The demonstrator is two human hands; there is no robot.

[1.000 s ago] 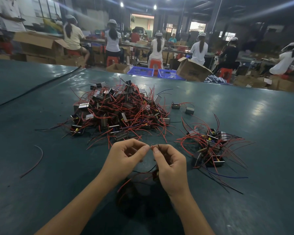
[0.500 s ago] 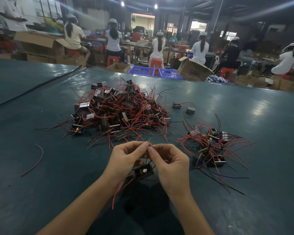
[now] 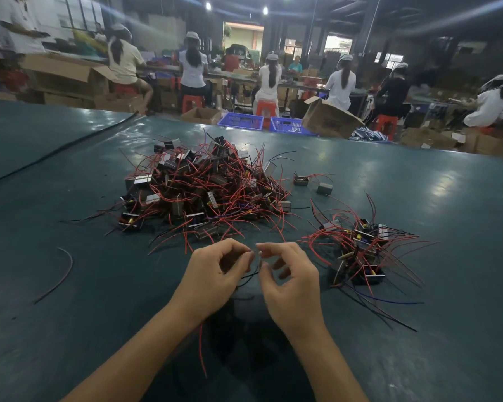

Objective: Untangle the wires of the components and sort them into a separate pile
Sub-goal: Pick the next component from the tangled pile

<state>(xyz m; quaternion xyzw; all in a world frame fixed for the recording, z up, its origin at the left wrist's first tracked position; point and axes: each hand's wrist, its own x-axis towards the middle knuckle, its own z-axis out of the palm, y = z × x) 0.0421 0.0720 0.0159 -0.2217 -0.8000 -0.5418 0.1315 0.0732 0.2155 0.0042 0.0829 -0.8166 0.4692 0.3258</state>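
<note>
The dark teal table surface (image 3: 70, 329) carries all of the items. The large tangled heap of small block-shaped components with red and black wires (image 3: 204, 192) lies at centre, beyond the hands. The smaller separate pile of the same wired components (image 3: 360, 250) lies to the right, just beside the right hand (image 3: 295, 285).

The left hand (image 3: 215, 277) has curled fingers that grasp a thin black wire (image 3: 249, 277). A long red wire (image 3: 201, 349) hangs from under the left wrist. The right hand's fingers are curled, with the fingertips near the left hand's; whether they pinch a wire cannot be told. Any component under the hands is hidden.

A single curved dark red wire (image 3: 66, 271) lies well apart at left.
</note>
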